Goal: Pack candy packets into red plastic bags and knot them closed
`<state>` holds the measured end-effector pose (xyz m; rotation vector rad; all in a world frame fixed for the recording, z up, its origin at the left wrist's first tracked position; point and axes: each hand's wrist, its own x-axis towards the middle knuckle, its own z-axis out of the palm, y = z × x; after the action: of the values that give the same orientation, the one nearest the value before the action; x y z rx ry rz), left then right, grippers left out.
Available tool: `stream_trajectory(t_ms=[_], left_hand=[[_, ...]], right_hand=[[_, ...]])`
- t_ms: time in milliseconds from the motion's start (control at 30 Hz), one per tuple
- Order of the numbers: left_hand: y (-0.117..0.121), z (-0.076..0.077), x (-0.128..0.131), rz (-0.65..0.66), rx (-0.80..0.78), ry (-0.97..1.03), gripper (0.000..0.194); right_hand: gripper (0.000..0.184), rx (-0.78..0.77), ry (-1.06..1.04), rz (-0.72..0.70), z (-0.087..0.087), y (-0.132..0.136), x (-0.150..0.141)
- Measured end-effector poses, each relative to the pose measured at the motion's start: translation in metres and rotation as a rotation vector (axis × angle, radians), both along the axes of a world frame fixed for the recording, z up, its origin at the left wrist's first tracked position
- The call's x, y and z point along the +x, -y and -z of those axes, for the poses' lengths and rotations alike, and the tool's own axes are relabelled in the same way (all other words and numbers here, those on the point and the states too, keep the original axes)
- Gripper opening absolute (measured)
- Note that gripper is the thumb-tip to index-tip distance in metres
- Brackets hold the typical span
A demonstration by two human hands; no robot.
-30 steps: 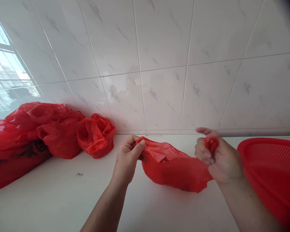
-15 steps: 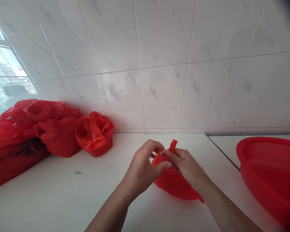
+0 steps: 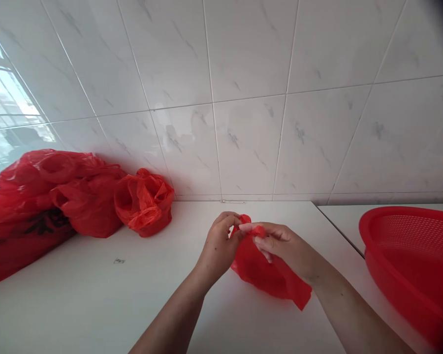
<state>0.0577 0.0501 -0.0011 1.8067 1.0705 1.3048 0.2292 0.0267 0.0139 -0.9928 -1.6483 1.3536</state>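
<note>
A thin red plastic bag (image 3: pixel 260 273) hangs below my two hands, just over the white tabletop (image 3: pixel 133 309). My left hand (image 3: pixel 221 243) pinches its gathered top edge between thumb and fingers. Close beside it, almost touching, my right hand (image 3: pixel 280 243) is closed on another twisted part of the bag's top. A small knob of red plastic pokes out between the right fingers. The fingers partly cover the top, so I cannot tell whether it is knotted. What the bag holds, if anything, is hidden.
At the left lies a heap of filled red plastic bags (image 3: pixel 84 206), one with black print. A smaller knotted red bag (image 3: pixel 145 209) stands beside it against the tiled wall (image 3: pixel 247 147). A red plastic basket (image 3: pixel 402 290) stands at the right edge, past a seam in the tabletop.
My right hand has come in from the right to meet my left, which moved slightly right. The bag, stretched sideways before, now hangs with its top gathered between both hands.
</note>
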Motion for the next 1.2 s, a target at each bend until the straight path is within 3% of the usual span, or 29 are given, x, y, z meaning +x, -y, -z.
stream_trajectory(t_ms=[167, 300, 367, 500, 567, 633, 800, 1033, 1133, 1200], left_hand=[[-0.004, 0.004, 0.0, 0.121, -0.199, 0.117, 0.007], [-0.005, 0.006, -0.001, 0.184, -0.325, 0.104, 0.012], [-0.005, 0.007, -0.002, 0.157, -0.344, 0.108, 0.017], [-0.004, 0.007, -0.001, 0.145, -0.349, 0.12, 0.019], [-0.003, 0.007, 0.0, 0.15, -0.34, 0.104, 0.019], [-0.001, 0.007, 0.001, 0.15, -0.334, 0.085, 0.018], [-0.001, 0.007, -0.001, 0.151, -0.332, 0.082, 0.016], [-0.003, 0.004, -0.006, 0.106, -0.275, 0.026, 0.018], [-0.003, 0.003, -0.007, 0.089, -0.271, -0.016, 0.016], [-0.003, 0.001, -0.009, 0.094, -0.25, -0.068, 0.014]], right_hand=[[0.044, 0.01, 0.049, 0.024, 0.002, 0.0, 0.002], [0.025, -0.032, 0.114, 0.019, 0.003, -0.001, 0.002], [0.026, -0.011, 0.153, 0.046, 0.007, -0.003, 0.002], [0.035, 0.136, 0.278, 0.295, 0.017, -0.01, 0.001], [0.028, 0.204, 0.362, 0.437, 0.021, -0.014, 0.0], [0.022, 0.195, 0.401, 0.492, 0.022, -0.016, 0.0], [0.032, 0.031, 0.151, 0.361, 0.012, -0.011, 0.002], [0.027, -0.237, -0.302, 0.126, 0.003, -0.01, 0.007], [0.021, -0.202, -0.318, 0.146, 0.005, -0.013, 0.009], [0.019, -0.122, -0.213, 0.257, 0.011, -0.018, 0.015]])
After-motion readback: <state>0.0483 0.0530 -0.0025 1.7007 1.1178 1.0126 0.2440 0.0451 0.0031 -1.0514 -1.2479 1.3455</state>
